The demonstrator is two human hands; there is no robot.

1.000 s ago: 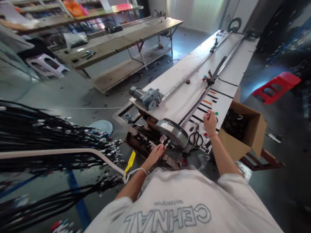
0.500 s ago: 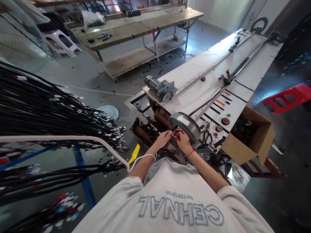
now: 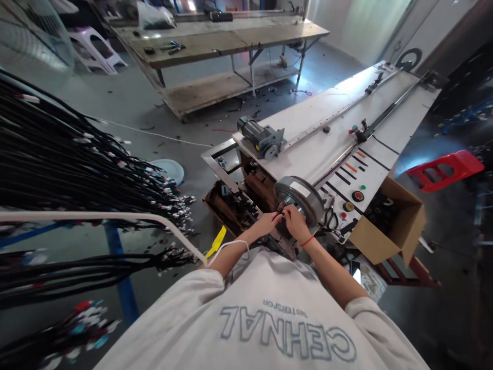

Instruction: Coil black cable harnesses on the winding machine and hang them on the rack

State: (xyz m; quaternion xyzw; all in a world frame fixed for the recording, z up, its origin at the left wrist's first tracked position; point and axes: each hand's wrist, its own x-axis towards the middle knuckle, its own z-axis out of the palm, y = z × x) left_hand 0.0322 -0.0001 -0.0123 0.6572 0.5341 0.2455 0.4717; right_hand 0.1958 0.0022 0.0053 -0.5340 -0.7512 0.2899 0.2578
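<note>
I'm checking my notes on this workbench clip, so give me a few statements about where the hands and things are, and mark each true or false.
1. Both hands, left hand and right hand, meet at the grey round drum. True.
2. The cardboard box stands left of the white bench. False: it is at its right side.
3. The red stool lies tipped on the floor. True.
4. The scissors are in the right hand. False: they lie on the bench.

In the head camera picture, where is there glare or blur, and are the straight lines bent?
Head view: window light glares on the far end of the long white table and the floor beside it; the black cable bundles at left are smeared; table edges bow from the wide lens; both hands by the grey wheel are sharp.
</note>
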